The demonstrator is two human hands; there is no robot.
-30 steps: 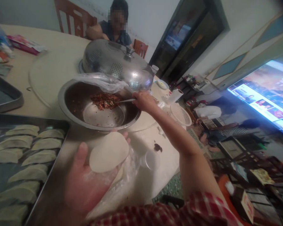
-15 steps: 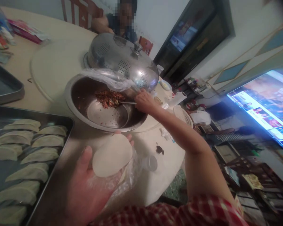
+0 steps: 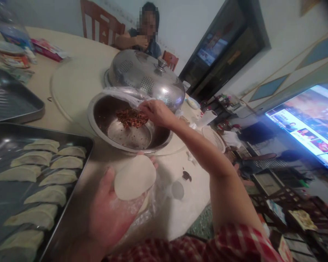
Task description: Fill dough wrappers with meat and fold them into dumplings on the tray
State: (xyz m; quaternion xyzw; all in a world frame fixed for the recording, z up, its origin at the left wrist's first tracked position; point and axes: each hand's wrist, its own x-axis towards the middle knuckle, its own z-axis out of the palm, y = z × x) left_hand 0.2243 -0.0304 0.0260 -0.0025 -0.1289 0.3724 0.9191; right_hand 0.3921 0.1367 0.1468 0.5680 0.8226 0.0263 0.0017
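Note:
On the upturned palm of my left hand (image 3: 112, 211) lies a round, pale dumpling wrapper (image 3: 136, 178), the thumb at its left edge and fingertips showing behind it. My right hand (image 3: 158, 112) is closed over the right side of a wide steel bowl (image 3: 90, 118), beside a lump of chopped reddish filling (image 3: 132, 118). Its fingers hide most of what it grips; half a second ago a thin metal utensil handle showed there. A metal tray (image 3: 5, 140) on the left holds several folded dumplings (image 3: 47, 196). Clear plastic (image 3: 150, 207) lies beneath my left hand.
Behind the bowl stands a domed, perforated steel lid (image 3: 142, 71). A person (image 3: 133, 40) sits across the table. A second tray (image 3: 19, 98), a jar (image 3: 12, 54) and packets are at left. A white cup (image 3: 177, 190) stands to the right of my left hand. A lit screen (image 3: 308, 123) is at right.
My right hand has shifted left over the bowl, nearer the filling, and the utensil handle is now hidden. The view has moved slightly. The wrapper stays on my left palm. The seated person has raised a hand.

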